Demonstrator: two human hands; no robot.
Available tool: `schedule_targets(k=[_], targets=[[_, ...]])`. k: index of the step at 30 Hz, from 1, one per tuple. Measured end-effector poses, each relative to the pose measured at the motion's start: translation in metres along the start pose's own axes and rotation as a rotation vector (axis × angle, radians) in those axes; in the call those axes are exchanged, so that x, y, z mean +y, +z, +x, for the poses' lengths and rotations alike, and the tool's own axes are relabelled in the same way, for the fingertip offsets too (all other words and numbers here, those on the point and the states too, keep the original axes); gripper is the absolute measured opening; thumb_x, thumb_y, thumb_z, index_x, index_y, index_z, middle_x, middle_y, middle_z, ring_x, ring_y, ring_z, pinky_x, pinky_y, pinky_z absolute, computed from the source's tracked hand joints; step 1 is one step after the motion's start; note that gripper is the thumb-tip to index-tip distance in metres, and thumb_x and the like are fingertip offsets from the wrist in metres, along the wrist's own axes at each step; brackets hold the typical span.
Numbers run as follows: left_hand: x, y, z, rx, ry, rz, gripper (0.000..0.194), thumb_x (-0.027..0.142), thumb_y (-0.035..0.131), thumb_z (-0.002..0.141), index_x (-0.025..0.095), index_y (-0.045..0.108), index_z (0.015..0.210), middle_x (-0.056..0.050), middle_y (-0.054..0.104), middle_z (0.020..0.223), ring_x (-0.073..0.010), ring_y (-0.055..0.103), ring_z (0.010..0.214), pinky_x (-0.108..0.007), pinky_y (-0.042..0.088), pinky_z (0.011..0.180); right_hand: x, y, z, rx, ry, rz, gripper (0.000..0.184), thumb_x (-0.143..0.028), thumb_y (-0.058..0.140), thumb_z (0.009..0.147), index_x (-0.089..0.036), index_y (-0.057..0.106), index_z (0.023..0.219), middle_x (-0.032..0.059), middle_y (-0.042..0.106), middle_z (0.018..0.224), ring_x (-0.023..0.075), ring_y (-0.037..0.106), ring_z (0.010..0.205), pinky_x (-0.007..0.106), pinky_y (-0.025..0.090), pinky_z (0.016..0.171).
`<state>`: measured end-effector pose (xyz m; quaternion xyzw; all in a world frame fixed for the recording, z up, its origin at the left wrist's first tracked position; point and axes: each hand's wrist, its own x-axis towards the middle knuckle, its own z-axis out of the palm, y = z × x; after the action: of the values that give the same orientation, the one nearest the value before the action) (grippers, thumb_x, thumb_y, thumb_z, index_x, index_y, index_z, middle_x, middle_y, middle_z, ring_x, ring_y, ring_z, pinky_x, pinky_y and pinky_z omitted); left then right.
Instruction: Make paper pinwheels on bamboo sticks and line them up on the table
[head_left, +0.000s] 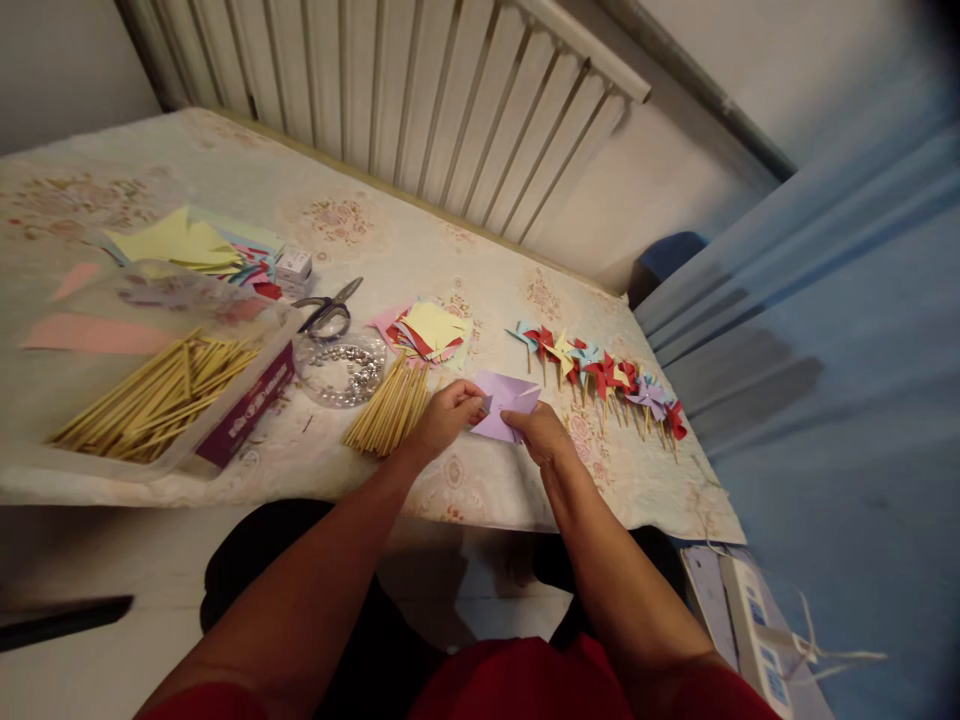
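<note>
A square of purple paper (pixel 504 390), with slits cut in from its corners, is held between my two hands above the table. My left hand (pixel 450 412) pinches its left corner, which looks bent up. On the right side, my right hand (pixel 536 428) grips the paper with the thumb on top near the middle. Just left of my left hand lies a bundle of thin wooden sticks (pixel 386 410). Beyond it is a pile of coloured paper squares (pixel 429 332). To the right stands a row of finished paper pinwheels (pixel 604 378) on sticks.
A clear round dish (pixel 341 372) of small shiny pieces sits beside scissors (pixel 330 308). Further left are a plastic box (pixel 281 335) of sticks, yellow paper sheets (pixel 176 243) and a small white box (pixel 293 264). A power strip (pixel 757 640) lies at lower right, near a blue curtain (pixel 840 330).
</note>
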<state>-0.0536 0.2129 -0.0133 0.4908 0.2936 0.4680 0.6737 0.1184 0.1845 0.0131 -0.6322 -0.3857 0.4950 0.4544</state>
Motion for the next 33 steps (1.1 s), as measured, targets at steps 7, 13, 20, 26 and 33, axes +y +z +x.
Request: schedule_targets(k=[7,13,20,26,33], targets=[[0.002,0.0,0.0,-0.026,0.01,0.017,0.023,0.034,0.068,0.072,0.016,0.054,0.072,0.002,0.057,0.067,-0.0103,0.056,0.063,-0.024,0.045,0.063,-0.001,0.002,-0.002,0.021,0.017,-0.006,0.03,-0.024,0.074,0.048,-0.015,0.066,0.076,0.0001,0.068,0.069,0.0139,0.056,0.059,0.027,0.044,0.061],[0.002,-0.001,-0.001,-0.049,0.014,0.074,0.021,0.033,0.067,0.072,0.016,0.054,0.071,0.003,0.053,0.064,-0.0097,0.051,0.062,-0.023,0.041,0.061,0.002,0.001,-0.001,0.001,-0.003,-0.081,0.031,-0.026,0.073,0.051,-0.014,0.068,0.079,0.0005,0.068,0.069,0.0133,0.055,0.059,0.027,0.044,0.063],[-0.003,-0.001,0.0,-0.028,0.008,0.159,0.016,0.032,0.063,0.073,0.017,0.056,0.074,0.003,0.054,0.066,-0.0106,0.052,0.062,-0.023,0.04,0.061,0.009,-0.002,0.003,-0.035,-0.022,-0.155,0.03,-0.029,0.073,0.056,-0.014,0.069,0.082,0.0012,0.069,0.071,0.0157,0.058,0.062,0.029,0.046,0.065],[-0.002,0.0,0.0,0.005,0.005,0.202,0.015,0.031,0.062,0.073,0.017,0.056,0.075,0.004,0.054,0.064,-0.0112,0.053,0.06,-0.024,0.04,0.059,0.005,0.002,0.0,-0.051,-0.014,-0.144,0.029,-0.028,0.073,0.055,-0.014,0.069,0.079,0.0009,0.068,0.07,0.0158,0.058,0.06,0.029,0.046,0.064],[-0.003,0.0,0.001,0.036,0.009,0.257,0.014,0.031,0.061,0.074,0.018,0.056,0.075,0.004,0.054,0.061,-0.0117,0.054,0.058,-0.024,0.039,0.057,0.001,0.006,-0.003,-0.072,0.005,-0.082,0.027,-0.025,0.075,0.054,-0.014,0.069,0.078,0.0005,0.068,0.067,0.0148,0.057,0.057,0.029,0.046,0.062]])
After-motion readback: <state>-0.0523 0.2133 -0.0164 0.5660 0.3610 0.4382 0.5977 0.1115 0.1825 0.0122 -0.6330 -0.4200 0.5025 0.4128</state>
